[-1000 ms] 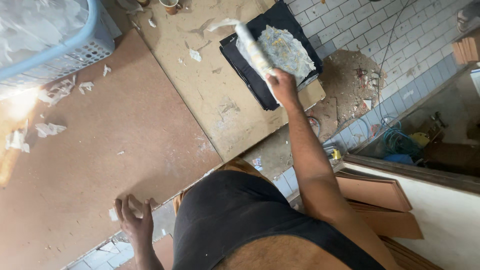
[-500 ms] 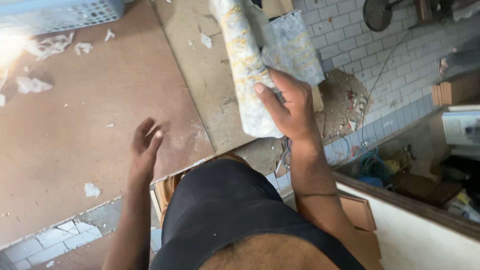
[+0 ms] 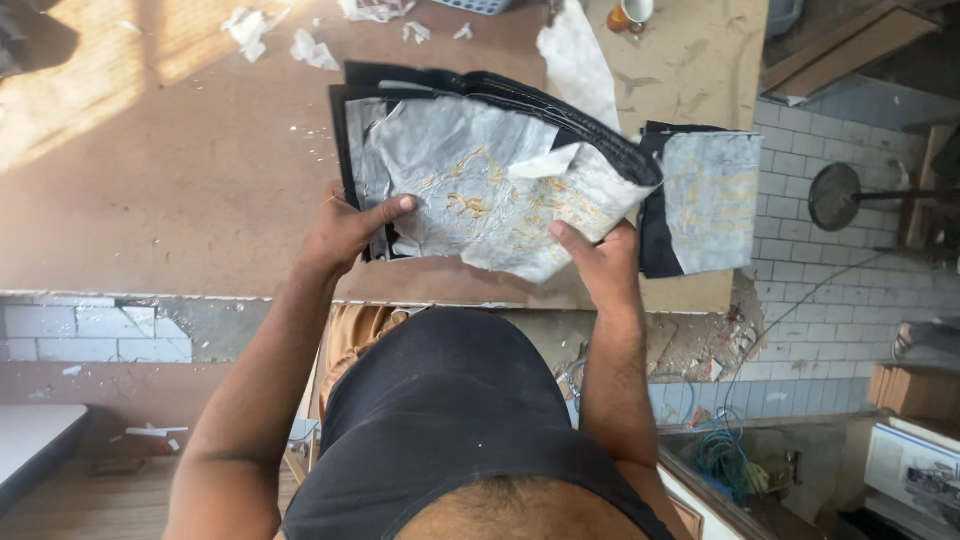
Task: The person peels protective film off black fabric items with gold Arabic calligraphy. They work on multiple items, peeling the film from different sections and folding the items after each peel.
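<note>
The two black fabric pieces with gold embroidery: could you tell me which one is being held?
The larger piece, gripped by the left hand and right hand. The smaller piece lies untouched on the board.

A stack of black fabric pieces (image 3: 480, 190) backed with crumpled white paper is held above the brown board (image 3: 150, 190) by both hands. Its left edge is gripped by the left hand (image 3: 345, 232), its lower right edge by the right hand (image 3: 598, 265). Another black piece (image 3: 705, 200) is seen just beside it.

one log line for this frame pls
left hand: grips black fabric piece | right hand: grips its paper backing | second piece: flat on board
</note>
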